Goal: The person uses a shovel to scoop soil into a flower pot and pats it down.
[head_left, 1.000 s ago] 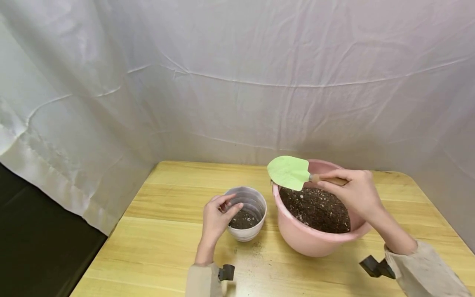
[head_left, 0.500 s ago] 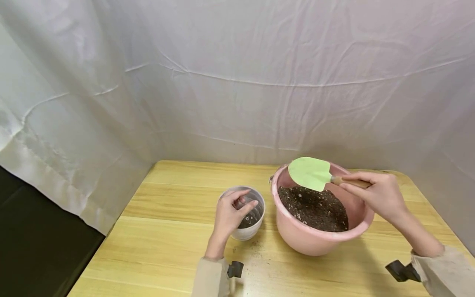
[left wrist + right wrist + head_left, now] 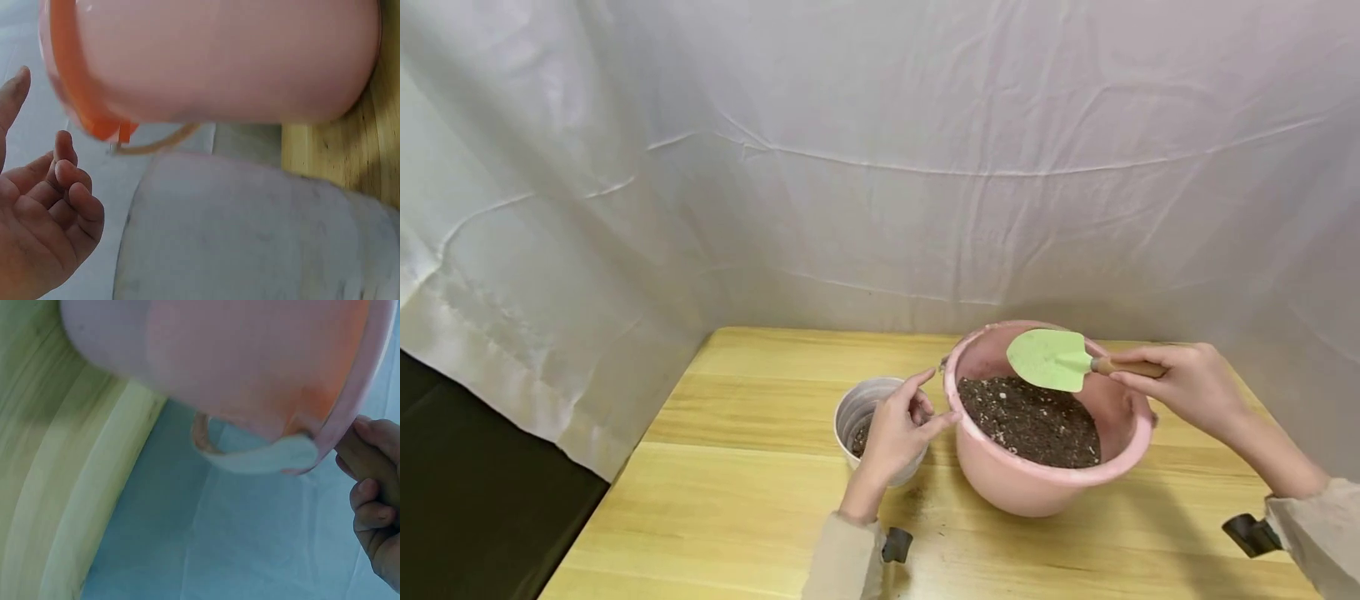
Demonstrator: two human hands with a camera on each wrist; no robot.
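The green trowel [image 3: 1047,359] has been carried rightward over the pink soil tub [image 3: 1122,467], right of centre, right hand [image 3: 1187,388] fingers clamped on its handle; left hand [image 3: 898,433], fingers loose, hovers at the white pot [image 3: 847,414]. Scooping soil seems next.

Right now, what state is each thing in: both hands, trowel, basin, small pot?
Left hand: loosely curled, holding nothing, above the small pot.
Right hand: grips the trowel handle.
Trowel: blade empty, over the basin.
Pink basin: upright, holds soil.
Small pot: upright, some soil inside.
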